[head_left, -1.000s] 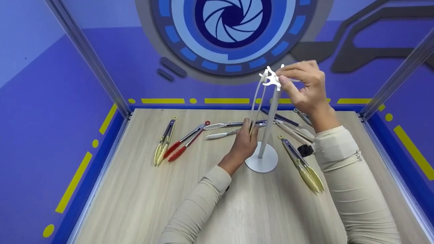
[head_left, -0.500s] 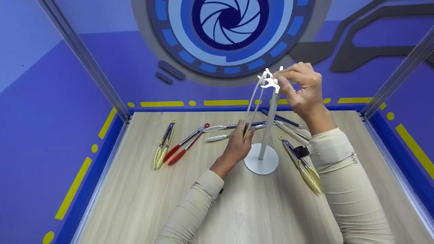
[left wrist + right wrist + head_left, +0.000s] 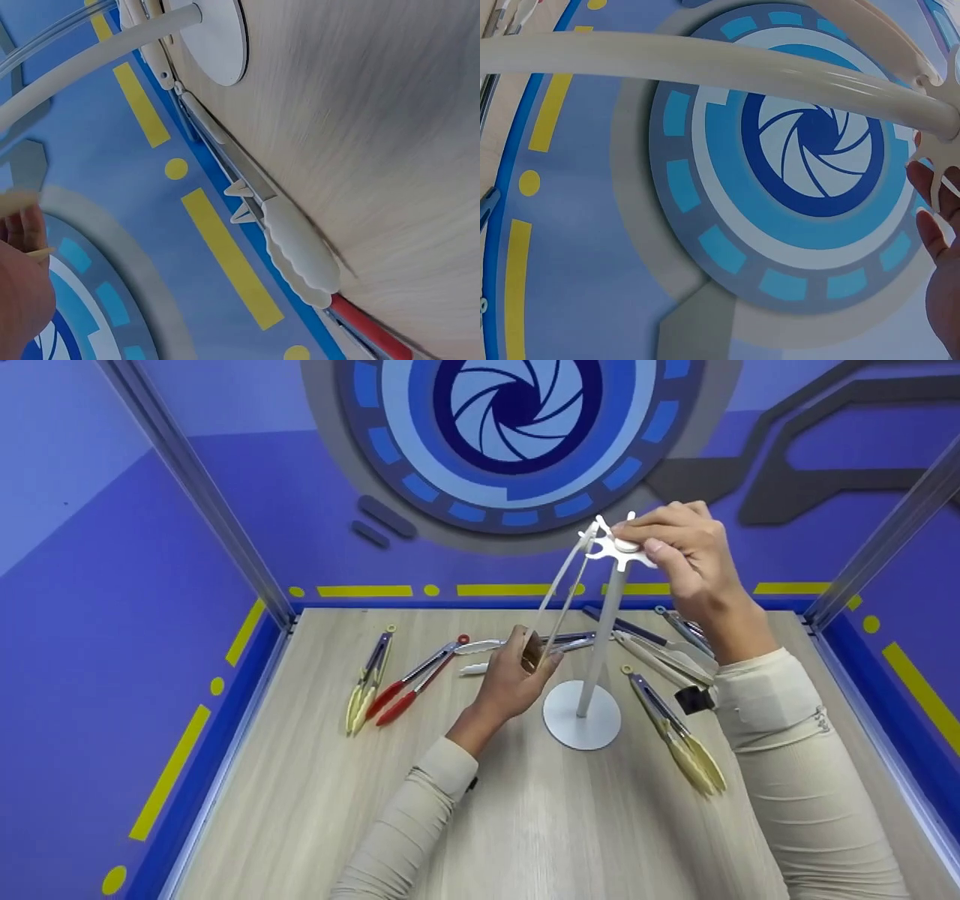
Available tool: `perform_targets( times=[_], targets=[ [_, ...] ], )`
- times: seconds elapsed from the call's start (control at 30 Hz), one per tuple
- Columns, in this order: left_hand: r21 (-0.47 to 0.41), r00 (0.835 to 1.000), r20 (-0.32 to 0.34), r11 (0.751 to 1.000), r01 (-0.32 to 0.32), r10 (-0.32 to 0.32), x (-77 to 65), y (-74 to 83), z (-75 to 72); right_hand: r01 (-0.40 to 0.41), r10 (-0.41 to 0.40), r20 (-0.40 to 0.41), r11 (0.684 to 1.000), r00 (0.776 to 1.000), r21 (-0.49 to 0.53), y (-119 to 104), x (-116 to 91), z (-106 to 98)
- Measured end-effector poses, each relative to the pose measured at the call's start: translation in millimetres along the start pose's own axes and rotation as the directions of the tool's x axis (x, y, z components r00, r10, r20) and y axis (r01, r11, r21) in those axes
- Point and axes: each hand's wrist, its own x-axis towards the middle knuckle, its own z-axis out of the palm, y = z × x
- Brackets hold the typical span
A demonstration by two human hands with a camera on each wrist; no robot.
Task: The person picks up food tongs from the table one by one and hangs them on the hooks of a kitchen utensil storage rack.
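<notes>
- nearest, from the lower edge in the head view: two cream sleeves [image 3: 810, 787] over a wood-grain table [image 3: 517, 840].
- in the left hand [image 3: 517, 671], fingers curled: lower part of the beige tongs [image 3: 557, 583], arms splayed, tilted, well above the table.
- in the right hand [image 3: 686, 547], higher up: white hook head [image 3: 611, 550] of the stand [image 3: 602, 634], pinched between thumb and fingers.
- upper end of the beige tongs: at a left prong of the hook head; exact seating not readable.
- below: round base [image 3: 566, 727] of the stand, flat on the table.
- in the left wrist view: whole scalloped ends of the white-tipped tongs [image 3: 300, 247], partly covered by the left hand in the head view.
- in the right wrist view only: underside of the hook head, with the beige tongs meeting a prong from below, and right fingertips close around another.
- elsewhere on the table: yellow tongs [image 3: 365, 679] and red tongs [image 3: 426, 666] to the left, another yellow pair [image 3: 686, 757] to the right.
- farthest: blue-violet wall with round shutter emblem [image 3: 517, 394].
- versus half a second ago: wider spread between the arms of the beige tongs; wider gap from left hand to stand; right thumb farther out, more of the hook head's top exposed.
</notes>
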Motion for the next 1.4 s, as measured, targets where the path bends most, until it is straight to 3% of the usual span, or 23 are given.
perform_targets(
  times=[0.27, 0.47, 0.67, 0.87, 1.07, 1.2, 1.4],
  targets=[
    [0.046, 0.997, 0.017, 0.997, 0.070, -0.071, -0.9, 7.2, -6.3, -0.105, 0.111, 0.100, 0.992, 0.989, -0.066, -5.4, 2.0, -8.9],
    [0.036, 0.990, 0.075, 0.993, 0.114, -0.117, -0.7, 6.7, -12.1, -0.122, 0.139, 0.165, 0.987, 0.977, -0.110, -8.3, 5.6, -12.8],
    [0.039, 0.982, 0.111, 0.988, 0.147, -0.151, -5.2, 4.8, -16.9, -0.144, 0.162, 0.156, 0.982, 0.974, -0.126, -8.6, 4.3, -9.4],
    [0.027, 0.972, 0.141, 0.982, 0.185, -0.187, -10.3, 1.8, -20.8, -0.169, 0.180, 0.089, 0.979, 0.980, -0.118, -9.5, 0.7, -3.4],
    [0.011, 0.975, 0.116, 0.981, 0.191, -0.191, -18.7, -9.7, -27.9, -0.124, 0.135, 0.047, 0.976, 0.990, -0.178, -9.7, -0.6, 0.3],
    [0.021, 0.977, 0.087, 0.981, 0.193, -0.194, -25.9, -19.2, -35.5, -0.095, 0.104, 0.050, 0.982, 0.993, -0.162, -10.1, -1.3, -1.3],
    [0.027, 0.977, 0.057, 0.979, 0.203, -0.204, -36.5, -31.4, -46.5, -0.113, 0.132, 0.126, 0.983, 0.983, -0.147, -10.3, -2.0, -10.6]
  ],
)
